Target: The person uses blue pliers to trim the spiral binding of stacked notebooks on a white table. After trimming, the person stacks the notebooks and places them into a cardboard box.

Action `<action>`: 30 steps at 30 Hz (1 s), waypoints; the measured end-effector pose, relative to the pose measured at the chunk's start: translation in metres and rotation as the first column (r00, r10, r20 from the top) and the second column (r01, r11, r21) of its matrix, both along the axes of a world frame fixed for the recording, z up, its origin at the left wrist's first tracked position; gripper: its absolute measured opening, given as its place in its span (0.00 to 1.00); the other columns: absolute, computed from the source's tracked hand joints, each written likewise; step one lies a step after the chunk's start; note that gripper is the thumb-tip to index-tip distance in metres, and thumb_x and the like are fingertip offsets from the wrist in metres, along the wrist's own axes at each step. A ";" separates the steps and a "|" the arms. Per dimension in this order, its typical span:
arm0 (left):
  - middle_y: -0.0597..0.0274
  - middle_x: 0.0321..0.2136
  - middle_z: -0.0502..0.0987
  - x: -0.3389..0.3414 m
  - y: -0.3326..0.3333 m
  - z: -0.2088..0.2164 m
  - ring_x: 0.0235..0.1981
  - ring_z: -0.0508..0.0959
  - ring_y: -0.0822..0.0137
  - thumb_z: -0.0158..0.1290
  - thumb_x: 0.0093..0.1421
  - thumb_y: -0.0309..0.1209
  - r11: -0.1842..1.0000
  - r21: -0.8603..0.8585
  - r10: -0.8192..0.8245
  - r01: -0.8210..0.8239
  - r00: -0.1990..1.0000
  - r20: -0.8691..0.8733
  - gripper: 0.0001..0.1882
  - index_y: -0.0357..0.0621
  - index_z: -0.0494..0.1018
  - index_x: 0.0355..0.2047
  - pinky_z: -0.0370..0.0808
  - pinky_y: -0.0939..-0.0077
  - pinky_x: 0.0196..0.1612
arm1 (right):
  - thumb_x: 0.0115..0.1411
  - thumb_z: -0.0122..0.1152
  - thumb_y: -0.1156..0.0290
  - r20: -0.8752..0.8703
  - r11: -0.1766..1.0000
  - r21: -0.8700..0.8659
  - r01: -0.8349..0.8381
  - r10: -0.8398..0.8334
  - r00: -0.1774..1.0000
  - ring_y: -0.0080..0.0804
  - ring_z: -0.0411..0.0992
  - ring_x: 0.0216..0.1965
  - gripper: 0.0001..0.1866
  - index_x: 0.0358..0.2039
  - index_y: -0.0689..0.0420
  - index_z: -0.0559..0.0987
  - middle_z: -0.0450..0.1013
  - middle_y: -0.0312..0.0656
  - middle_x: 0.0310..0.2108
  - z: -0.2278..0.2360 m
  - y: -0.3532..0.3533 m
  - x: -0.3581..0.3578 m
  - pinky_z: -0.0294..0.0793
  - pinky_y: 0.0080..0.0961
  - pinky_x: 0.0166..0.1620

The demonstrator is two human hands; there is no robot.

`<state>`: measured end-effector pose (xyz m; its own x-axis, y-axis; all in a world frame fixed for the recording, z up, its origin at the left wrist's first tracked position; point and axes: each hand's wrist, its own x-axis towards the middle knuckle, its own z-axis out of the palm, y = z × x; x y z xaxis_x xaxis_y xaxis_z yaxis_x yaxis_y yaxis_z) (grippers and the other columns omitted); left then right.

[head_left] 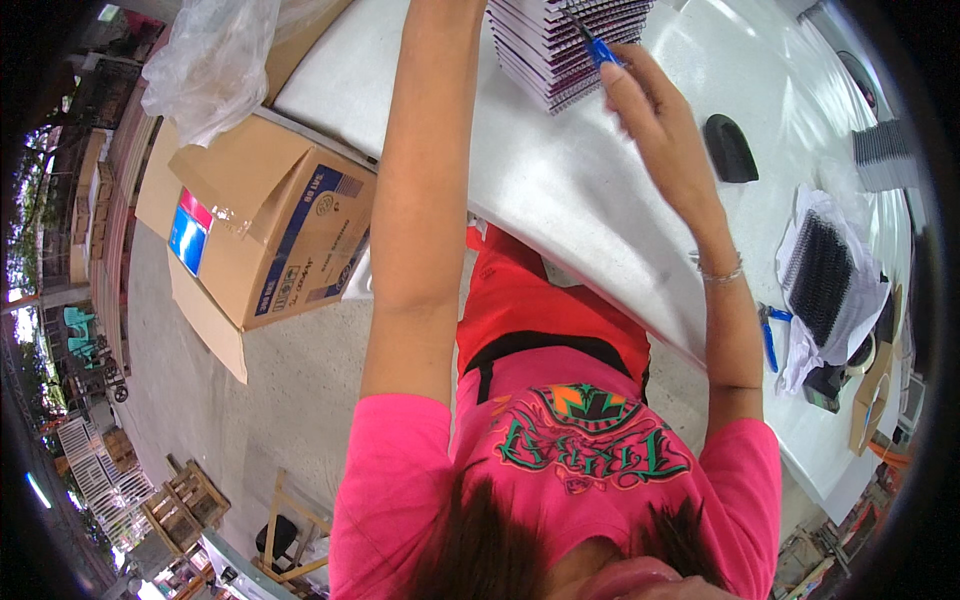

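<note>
Right hand grips a blue-handled tool near the notebook stack on the tabletop; hold presumably leaves its dark tip free. Left hand beyond frame; state cannot be told.

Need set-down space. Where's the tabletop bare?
Bare: tabletop between left forearm and right hand, nearside of the notebook stack; also beyond the black curved object. Crowded: right end, with black ridged bundle, blue tool, gray stack.
</note>
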<state>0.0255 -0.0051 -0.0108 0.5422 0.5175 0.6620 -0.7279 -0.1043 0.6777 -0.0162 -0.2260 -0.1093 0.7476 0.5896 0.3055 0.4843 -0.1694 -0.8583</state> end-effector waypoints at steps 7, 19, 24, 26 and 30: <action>0.60 0.42 0.72 0.002 0.000 0.001 0.44 0.70 0.68 0.53 0.61 0.41 1.000 -0.007 0.002 -0.002 1.000 -0.012 0.21 0.39 0.69 0.47 0.68 0.72 0.51 | 0.68 0.56 0.48 0.183 0.994 0.009 0.111 -0.111 0.977 0.30 0.71 0.36 0.28 0.54 0.60 0.74 0.75 0.45 0.36 0.001 -0.001 -0.011 0.69 0.29 0.41; 0.59 0.42 0.72 0.005 0.001 0.000 0.44 0.71 0.67 0.53 0.61 0.42 0.999 0.011 0.045 -0.045 0.999 -0.008 0.22 0.38 0.69 0.48 0.68 0.73 0.51 | 0.66 0.59 0.48 0.734 0.933 -0.065 0.355 -0.197 0.650 0.36 0.69 0.42 0.27 0.56 0.55 0.75 0.74 0.46 0.42 -0.028 0.003 0.007 0.65 0.37 0.48; 0.59 0.42 0.72 0.003 0.001 0.000 0.44 0.71 0.67 0.53 0.61 0.42 1.000 0.003 0.017 -0.017 1.000 -0.004 0.22 0.38 0.70 0.48 0.68 0.73 0.51 | 0.71 0.50 0.49 -0.444 0.970 0.107 -0.218 0.242 0.863 0.31 0.70 0.33 0.25 0.55 0.57 0.74 0.72 0.43 0.31 -0.010 -0.002 0.008 0.70 0.30 0.40; 0.59 0.42 0.72 0.002 0.001 0.000 0.44 0.71 0.67 0.53 0.61 0.42 1.000 0.001 0.030 -0.030 1.000 0.000 0.22 0.37 0.69 0.47 0.68 0.73 0.51 | 0.72 0.47 0.49 -0.259 0.986 0.033 -0.162 0.165 0.952 0.29 0.70 0.30 0.25 0.55 0.58 0.74 0.71 0.42 0.28 -0.009 -0.004 0.009 0.71 0.27 0.36; 0.59 0.43 0.72 0.005 0.003 0.002 0.44 0.71 0.67 0.54 0.60 0.41 0.997 0.034 0.069 -0.069 0.998 0.004 0.22 0.37 0.69 0.47 0.69 0.73 0.51 | 0.68 0.55 0.45 0.648 0.940 -0.054 0.337 -0.223 0.728 0.35 0.70 0.42 0.27 0.56 0.54 0.75 0.74 0.46 0.43 -0.031 -0.003 0.006 0.67 0.37 0.49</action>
